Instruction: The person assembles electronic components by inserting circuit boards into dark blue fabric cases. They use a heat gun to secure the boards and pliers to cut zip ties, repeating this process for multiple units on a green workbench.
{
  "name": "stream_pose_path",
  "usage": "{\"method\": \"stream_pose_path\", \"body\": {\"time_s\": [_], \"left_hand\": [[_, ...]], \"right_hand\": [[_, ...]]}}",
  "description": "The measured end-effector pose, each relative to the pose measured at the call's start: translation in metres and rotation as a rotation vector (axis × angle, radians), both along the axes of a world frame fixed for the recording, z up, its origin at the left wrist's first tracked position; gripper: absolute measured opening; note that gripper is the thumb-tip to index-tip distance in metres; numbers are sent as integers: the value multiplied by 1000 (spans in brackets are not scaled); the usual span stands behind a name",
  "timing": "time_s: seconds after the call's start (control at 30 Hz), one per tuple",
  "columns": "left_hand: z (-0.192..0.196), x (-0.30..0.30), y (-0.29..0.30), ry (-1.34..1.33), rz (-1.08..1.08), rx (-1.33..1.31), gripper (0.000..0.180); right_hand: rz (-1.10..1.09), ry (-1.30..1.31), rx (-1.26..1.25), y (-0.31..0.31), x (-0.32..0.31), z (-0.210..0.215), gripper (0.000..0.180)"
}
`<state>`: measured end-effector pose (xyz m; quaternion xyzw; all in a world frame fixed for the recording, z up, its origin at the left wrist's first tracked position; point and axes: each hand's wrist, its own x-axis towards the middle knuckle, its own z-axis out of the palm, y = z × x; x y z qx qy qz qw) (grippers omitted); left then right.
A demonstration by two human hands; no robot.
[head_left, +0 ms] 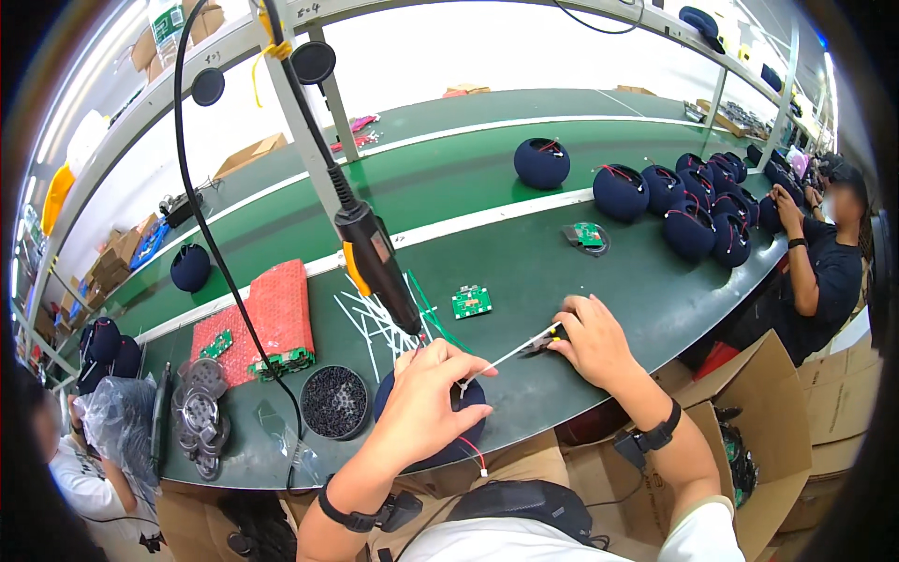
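Note:
A dark blue, fabric-covered round shell (pixel 449 450) sits at the table's near edge, its opening facing up. My left hand (pixel 417 403) is over it, thumb and forefinger apart, with the other fingers curled against the shell and partly hidden. Out of the opening runs a white cable tie (pixel 515 354), drawn taut up to the right. Its free end is pinched by my right hand (pixel 595 342), which also has small yellow-and-black cutters (pixel 541 344) in its palm. A red wire with a white plug (pixel 482 461) hangs over the shell's side.
A black-and-orange electric screwdriver (pixel 375 258) hangs above loose cable ties (pixel 370 323). Around lie green circuit boards (pixel 471 302), a screw tub (pixel 335 403) and pink bubble wrap (pixel 281 309). More shells (pixel 688 229) stand right, near a co-worker (pixel 824 244); an open carton (pixel 758 421) stands beside me.

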<state>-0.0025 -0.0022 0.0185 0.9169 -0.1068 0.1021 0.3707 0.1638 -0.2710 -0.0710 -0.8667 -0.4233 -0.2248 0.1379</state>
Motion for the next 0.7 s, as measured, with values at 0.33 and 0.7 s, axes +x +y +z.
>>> {"method": "stream_pose_path", "body": {"time_s": [0.33,0.7], "left_hand": [[-3,-2,4,-22,10,-62,43],[-1,-1,3,-18,3,-55,46]], "right_hand": [[-40,424,148,23,-63,36,39],[111,369,144,55,-89,16,43]]}}
